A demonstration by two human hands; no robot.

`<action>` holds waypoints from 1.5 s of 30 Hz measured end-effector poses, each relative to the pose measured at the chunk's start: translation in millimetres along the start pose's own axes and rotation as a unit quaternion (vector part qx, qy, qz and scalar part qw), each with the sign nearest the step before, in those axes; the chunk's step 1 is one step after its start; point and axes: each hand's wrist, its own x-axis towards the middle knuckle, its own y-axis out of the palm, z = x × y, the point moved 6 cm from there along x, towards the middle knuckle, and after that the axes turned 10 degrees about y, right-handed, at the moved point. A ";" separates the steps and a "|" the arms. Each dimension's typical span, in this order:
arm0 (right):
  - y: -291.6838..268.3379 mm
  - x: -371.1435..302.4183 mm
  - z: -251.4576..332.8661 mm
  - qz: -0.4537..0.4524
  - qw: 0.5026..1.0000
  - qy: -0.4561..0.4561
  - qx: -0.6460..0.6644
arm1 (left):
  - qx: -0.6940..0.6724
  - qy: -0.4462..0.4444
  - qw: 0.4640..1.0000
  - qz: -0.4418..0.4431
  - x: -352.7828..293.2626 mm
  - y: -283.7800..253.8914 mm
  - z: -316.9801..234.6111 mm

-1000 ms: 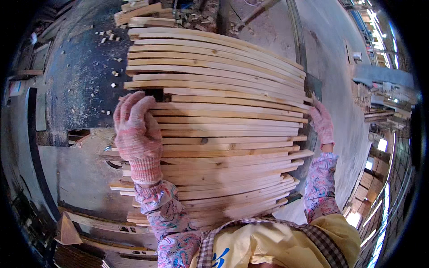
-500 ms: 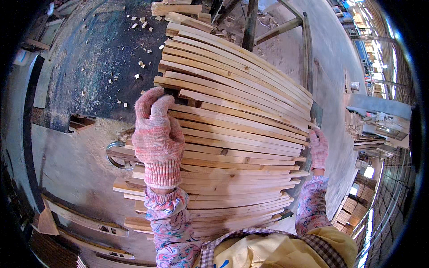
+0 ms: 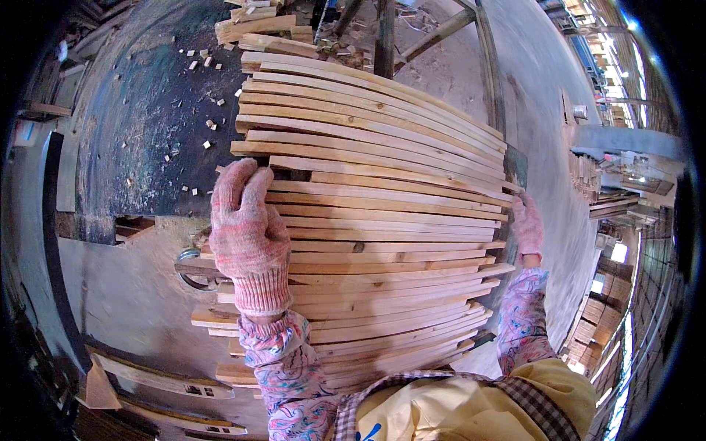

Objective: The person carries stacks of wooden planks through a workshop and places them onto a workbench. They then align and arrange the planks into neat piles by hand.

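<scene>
Head view, going from the left: beyond the left hand's fingers lies a dark, dusty table [image 3: 140, 125] strewn with small wood offcuts [image 3: 209, 125], and below that a paler surface with a metal ring [image 3: 193, 263] just beside the glove's cuff. The left hand [image 3: 246, 235], in a pink knitted glove, lies on the left ends of a stack of thin wooden slats [image 3: 382, 220]; its fingers [image 3: 243, 180] are curled over the end of one slat about halfway up the pile, closed on that edge rather than spread flat.

The slats run crosswise between the two hands, piled in many layers, their ends uneven: some stick out farther left near the fingers, others sit back. Below the left wrist the lower slats jut out in ragged steps. Judging from this, the bundle is gathered but its ends are not yet squared, so evening them up looks like what remains.

Farther right, past the stack's far ends, the right hand [image 3: 528, 228], gloved alike, presses against the right ends of the slats about midway down. Whether its fingers are wrapped around a slat or just pushing flat against the ends I cannot tell, since the wood hides them. Beyond that hand a pale concrete floor [image 3: 529, 95] stretches away, with more stacked timber [image 3: 588, 176] well apart to the right.
</scene>
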 end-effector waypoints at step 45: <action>2.7 80.3 293.5 0.010 0.954 -0.296 0.039 | -0.312 -0.243 0.898 -0.192 -126.6 -194.8 -32.7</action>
